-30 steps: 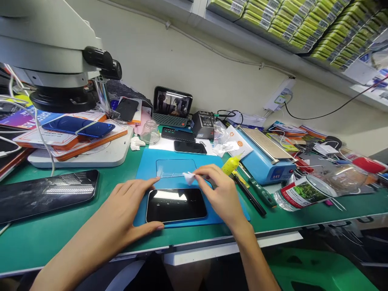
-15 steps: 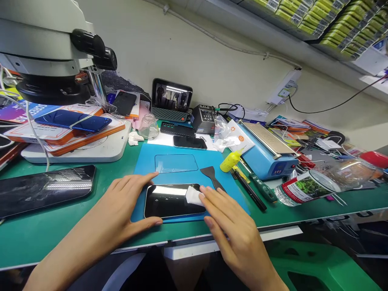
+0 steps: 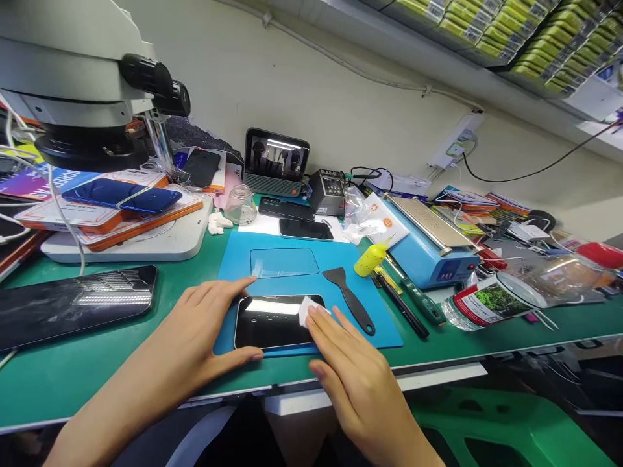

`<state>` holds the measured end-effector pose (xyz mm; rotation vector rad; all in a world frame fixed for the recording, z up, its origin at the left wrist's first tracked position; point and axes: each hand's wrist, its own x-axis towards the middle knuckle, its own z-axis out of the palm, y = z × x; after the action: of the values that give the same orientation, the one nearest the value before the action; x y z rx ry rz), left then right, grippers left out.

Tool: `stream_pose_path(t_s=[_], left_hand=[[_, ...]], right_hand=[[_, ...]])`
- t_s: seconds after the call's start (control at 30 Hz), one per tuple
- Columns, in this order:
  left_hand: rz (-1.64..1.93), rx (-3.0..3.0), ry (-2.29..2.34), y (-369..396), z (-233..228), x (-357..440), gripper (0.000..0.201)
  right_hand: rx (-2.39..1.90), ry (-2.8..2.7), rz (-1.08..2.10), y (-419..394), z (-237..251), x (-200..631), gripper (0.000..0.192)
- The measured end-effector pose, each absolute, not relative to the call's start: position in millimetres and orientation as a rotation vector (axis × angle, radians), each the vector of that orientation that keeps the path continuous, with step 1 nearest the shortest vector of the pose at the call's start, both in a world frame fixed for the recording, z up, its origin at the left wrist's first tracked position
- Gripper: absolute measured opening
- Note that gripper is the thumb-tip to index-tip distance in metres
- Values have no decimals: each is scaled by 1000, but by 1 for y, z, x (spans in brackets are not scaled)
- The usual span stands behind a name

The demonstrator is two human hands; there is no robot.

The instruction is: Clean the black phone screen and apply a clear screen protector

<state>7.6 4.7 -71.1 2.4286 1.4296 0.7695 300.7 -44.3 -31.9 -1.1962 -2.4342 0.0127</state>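
A black phone point(image 3: 270, 322) lies screen-up on a blue work mat point(image 3: 296, 259) near the table's front edge. My left hand point(image 3: 204, 331) cups the phone's left end, thumb at its front edge and fingers at its back edge. With flat fingers, my right hand point(image 3: 348, 373) presses a small white wipe point(image 3: 306, 310) onto the right part of the screen. A clear screen protector point(image 3: 283, 263) lies on the mat behind the phone. To the right of the phone lies a black plastic scraper point(image 3: 349, 299).
A microscope point(image 3: 87, 91) on a white base point(image 3: 160, 240) stands at the left with phones stacked under it. A large dark screen point(image 3: 73, 301) lies on the green table. A yellow bottle point(image 3: 370, 256), pens, a blue heating machine point(image 3: 428, 250) and a plastic bottle point(image 3: 487, 301) crowd the right.
My right hand brought the white wipe down from above the mat onto the phone's screen and slid it slightly left. My left hand stayed on the phone. The scraper became visible.
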Motion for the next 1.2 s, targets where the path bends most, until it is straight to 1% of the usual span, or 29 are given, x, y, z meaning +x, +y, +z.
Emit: stream_pose_path(t_s=[0.07, 0.13, 0.23, 0.4, 0.67, 0.8, 0.93, 1.2], left_hand=[[771, 2433, 1426, 5, -72, 7, 88], [783, 2443, 1418, 5, -73, 6, 89], [795, 2450, 1413, 6, -75, 6, 88], [772, 2457, 1412, 6, -76, 6, 87], [796, 2448, 1399, 7, -75, 7, 86], [812, 2453, 1401, 7, -79, 5, 87], [810, 2466, 1404, 6, -82, 5, 86], [798, 2499, 1397, 8, -79, 7, 87]], right_hand=[[-1173, -2441, -25, -59, -32, 305, 54], [-1185, -2449, -48, -64, -31, 306, 53], [-1237, -2442, -27, -52, -31, 297, 46], [-1263, -2390, -37, -29, -34, 280, 46], [-1175, -2474, -131, -65, -34, 286, 45], [-1227, -2403, -33, -45, -36, 273, 43], [-1217, -2343, -44, -24, -40, 260, 43], [-1080, -2424, -176, -69, -42, 279, 42]])
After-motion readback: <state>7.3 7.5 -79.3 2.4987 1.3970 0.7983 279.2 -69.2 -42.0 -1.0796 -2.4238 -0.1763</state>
